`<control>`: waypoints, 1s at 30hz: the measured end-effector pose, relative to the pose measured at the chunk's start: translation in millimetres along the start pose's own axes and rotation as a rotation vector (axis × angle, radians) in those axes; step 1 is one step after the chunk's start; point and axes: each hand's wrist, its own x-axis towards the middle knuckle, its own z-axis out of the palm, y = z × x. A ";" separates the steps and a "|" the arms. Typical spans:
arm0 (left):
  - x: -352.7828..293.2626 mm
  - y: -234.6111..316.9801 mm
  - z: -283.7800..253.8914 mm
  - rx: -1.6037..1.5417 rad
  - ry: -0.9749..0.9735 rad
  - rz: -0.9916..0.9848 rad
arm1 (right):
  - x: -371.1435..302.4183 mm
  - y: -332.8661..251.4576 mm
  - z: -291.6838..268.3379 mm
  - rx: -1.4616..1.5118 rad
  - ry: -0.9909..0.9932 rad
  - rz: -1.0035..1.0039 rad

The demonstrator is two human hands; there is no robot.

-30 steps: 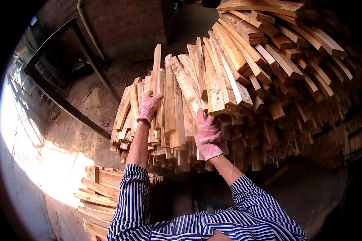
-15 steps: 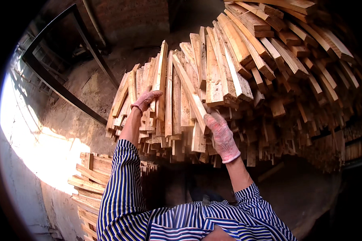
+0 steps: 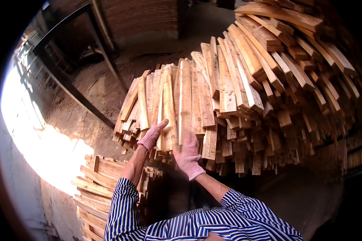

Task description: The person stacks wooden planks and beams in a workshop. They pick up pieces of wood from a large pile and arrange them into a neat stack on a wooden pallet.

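Note:
My left hand [image 3: 153, 134], in a pink knit glove, grips the near end of a pale wooden strip [image 3: 169, 106], its thumb across the top. Close on the right, my right hand [image 3: 188, 156], gloved alike, is closed around the near end of another wooden strip [image 3: 185, 92]; its fingertips are blurred by motion. Both strips lie lengthwise, pointing away from me, on a large pile of similar strips [image 3: 228, 90]. The undersides of both grips are hidden.
Higher stacked wood [image 3: 269, 36] rises at the far right, with uneven ends jutting toward me. A second wood stack [image 3: 96, 180] stands at lower left beside a sunlit patch. A dark metal frame [image 3: 74, 94] leans at left, before a brick wall [image 3: 149, 20].
My right hand has moved left and nearer to me, and its strip has swung from slanted to nearly straight. My left hand has slid toward the strips' near ends.

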 end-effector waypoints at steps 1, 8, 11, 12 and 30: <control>-7.7 9.5 5.3 0.003 -0.032 0.020 | -7.6 2.0 5.9 0.171 -0.012 0.013; 10.3 11.1 -32.9 -0.107 -0.071 0.031 | -8.9 -31.6 -0.8 0.354 -0.254 -0.036; 47.7 -36.3 -71.7 -0.410 0.044 0.014 | 16.6 -38.6 -18.6 0.510 -0.462 -0.224; 61.8 -54.6 -81.7 -0.449 0.029 0.116 | 26.8 -39.3 -20.2 0.525 -0.445 -0.172; -233.7 -51.3 49.8 -0.039 0.220 -0.099 | -9.3 48.8 46.4 1.417 -0.671 0.385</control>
